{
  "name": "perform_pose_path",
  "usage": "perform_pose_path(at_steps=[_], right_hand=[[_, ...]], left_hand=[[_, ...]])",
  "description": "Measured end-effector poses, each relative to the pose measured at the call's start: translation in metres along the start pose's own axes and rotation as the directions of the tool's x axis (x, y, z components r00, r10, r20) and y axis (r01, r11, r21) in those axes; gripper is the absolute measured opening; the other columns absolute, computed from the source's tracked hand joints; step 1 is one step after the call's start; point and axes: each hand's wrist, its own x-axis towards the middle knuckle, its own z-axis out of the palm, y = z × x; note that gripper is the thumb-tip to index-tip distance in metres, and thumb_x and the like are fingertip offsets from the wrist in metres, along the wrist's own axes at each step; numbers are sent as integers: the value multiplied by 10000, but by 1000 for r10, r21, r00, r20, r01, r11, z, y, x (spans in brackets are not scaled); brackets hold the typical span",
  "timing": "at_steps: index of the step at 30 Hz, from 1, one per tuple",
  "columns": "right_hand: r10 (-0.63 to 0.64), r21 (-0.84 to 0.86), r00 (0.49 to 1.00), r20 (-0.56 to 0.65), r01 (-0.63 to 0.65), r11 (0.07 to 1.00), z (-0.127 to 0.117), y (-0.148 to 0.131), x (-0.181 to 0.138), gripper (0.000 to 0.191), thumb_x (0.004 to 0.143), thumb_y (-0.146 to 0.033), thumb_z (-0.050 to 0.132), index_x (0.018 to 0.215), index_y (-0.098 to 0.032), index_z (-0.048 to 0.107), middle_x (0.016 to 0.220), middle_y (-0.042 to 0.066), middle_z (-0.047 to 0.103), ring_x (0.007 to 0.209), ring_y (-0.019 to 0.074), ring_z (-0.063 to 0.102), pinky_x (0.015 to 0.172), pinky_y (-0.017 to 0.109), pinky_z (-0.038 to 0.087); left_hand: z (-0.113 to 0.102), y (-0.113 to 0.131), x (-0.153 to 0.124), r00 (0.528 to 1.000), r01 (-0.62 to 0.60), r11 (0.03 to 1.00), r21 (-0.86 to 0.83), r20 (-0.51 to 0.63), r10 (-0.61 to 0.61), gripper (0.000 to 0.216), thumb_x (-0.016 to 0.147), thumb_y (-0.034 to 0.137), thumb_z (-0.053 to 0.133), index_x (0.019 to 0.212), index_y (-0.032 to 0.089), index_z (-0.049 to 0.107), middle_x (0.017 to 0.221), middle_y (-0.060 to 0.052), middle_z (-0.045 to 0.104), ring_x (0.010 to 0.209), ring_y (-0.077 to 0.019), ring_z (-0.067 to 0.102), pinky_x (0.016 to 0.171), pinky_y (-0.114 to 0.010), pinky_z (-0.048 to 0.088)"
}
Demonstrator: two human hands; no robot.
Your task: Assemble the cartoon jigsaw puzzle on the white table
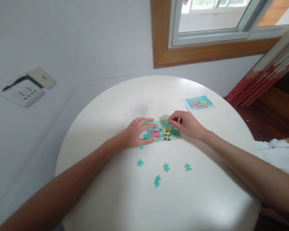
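Teal loose pieces [166,167] near the puzzle [161,131], one partly behind left hand [136,133].

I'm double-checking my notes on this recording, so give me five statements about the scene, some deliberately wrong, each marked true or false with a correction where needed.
1. The left hand reaches over the left part of the partly joined puzzle. True.
2. The right hand has its fingers spread flat. False: its fingers are bent, thumb and forefinger close together by the puzzle's right part.
3. A picture sheet lies on the table. True.
4. The loose pieces on the near side of the puzzle are red. False: they are teal.
5. A socket is on the wall at the picture's left. True.
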Motion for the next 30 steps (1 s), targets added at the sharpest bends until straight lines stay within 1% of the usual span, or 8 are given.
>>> perform_pose_path(at_steps=[2, 5, 8, 10, 14, 18, 21, 30], right_hand=[[-146, 29, 973, 178, 143, 989, -1, -18, -10, 123, 920, -216, 590, 892, -166, 698, 864, 48, 680, 753, 146, 576, 718, 283, 437], [-352, 111, 823, 446, 339, 934, 1, -41, -26, 129, 927, -126, 575, 902, -171, 693, 927, 54, 677, 868, 155, 598, 790, 285, 444], [-389, 114, 690, 611, 409, 905, 6, -53, -35, 115, 928, -154, 619, 834, -172, 683, 869, 41, 652, 853, 159, 592, 771, 282, 441], [-361, 76, 653, 666, 421, 904, 8, -56, -36, 111, 914, -215, 672, 813, -171, 676, 855, 34, 642, 826, 161, 588, 748, 284, 433], [-298, 3, 663, 687, 407, 913, 0, -53, -38, 144, 915, -162, 639, 775, -178, 664, 844, 25, 634, 805, 157, 593, 725, 281, 422], [-70, -215, 711, 699, 302, 929, -14, -53, -60, 80, 831, -112, 684, 806, -187, 669, 856, 34, 648, 771, 182, 627, 661, 294, 414], [27, -357, 727, 686, 304, 884, -16, -58, -79, 164, 794, -64, 680, 915, -175, 671, 921, 71, 674, 774, 222, 662, 641, 322, 426], [-79, -320, 736, 673, 386, 865, -4, -61, -96, 296, 796, 45, 566, 1000, -156, 641, 1034, 124, 697, 904, 252, 688, 754, 353, 489]], left_hand=[[-2, 2, 0, 1000, 6, 1000, 5, 22, -6, 692, 827, 506, 731, 1440, 262, 526, 1511, -133, 465, 1364, -333, 432, 1151, -513, 329], [-3, 5, 0, 1000, 17, 1000, 6, 19, -17, 669, 824, 490, 735, 1422, 259, 547, 1503, -133, 471, 1358, -336, 435, 1150, -514, 331], [-3, 7, 1, 999, 39, 999, 9, 16, -39, 640, 842, 492, 715, 1419, 274, 547, 1501, -123, 475, 1354, -333, 439, 1146, -519, 333], [-2, 6, 1, 998, 58, 998, 19, 24, -58, 654, 840, 508, 712, 1426, 275, 540, 1505, -123, 470, 1359, -338, 432, 1145, -531, 325], [-1, 3, 0, 996, 88, 996, 23, -4, -88, 646, 839, 511, 709, 1423, 291, 544, 1503, -111, 476, 1352, -339, 435, 1146, -531, 317], [-1, 0, -1, 996, 89, 996, 17, 2, -89, 632, 852, 512, 695, 1427, 302, 540, 1511, -105, 466, 1352, -339, 436, 1147, -532, 313], [-2, 1, -1, 995, 97, 995, 21, 25, -98, 623, 857, 519, 688, 1423, 302, 542, 1513, -105, 460, 1365, -337, 418, 1145, -532, 312], [-3, 0, -2, 995, 96, 995, 8, 27, -96, 630, 859, 512, 689, 1432, 305, 532, 1515, -108, 454, 1353, -341, 416, 1132, -539, 322]])
